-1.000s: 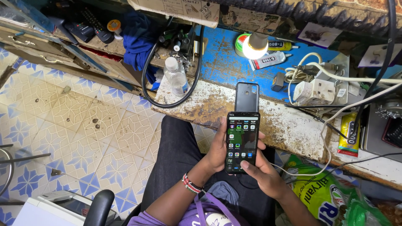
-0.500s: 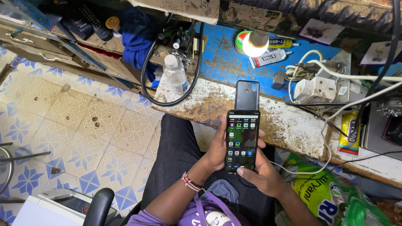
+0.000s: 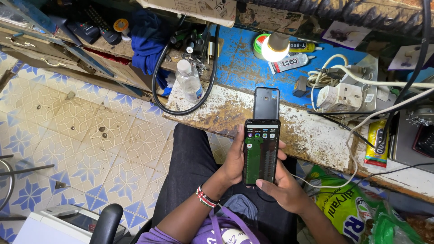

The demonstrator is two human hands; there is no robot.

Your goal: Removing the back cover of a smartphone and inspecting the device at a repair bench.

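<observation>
- Since the earlier frame only the screen has changed: icon grid gone, green panel up.
- Both hands wrap the lit phone (image 3: 261,152) over the lap: left hand (image 3: 235,160) at 9 o'clock, right hand (image 3: 282,187) at 5 o'clock, thumb touching the lower edge.
- Second phone (image 3: 266,103) lies untouched on the bench (image 3: 312,131), at 12 o'clock.

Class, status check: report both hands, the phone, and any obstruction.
Left hand and right hand hold the lit phone. Second phone lies on the bench beyond. Nothing obstructing.
</observation>
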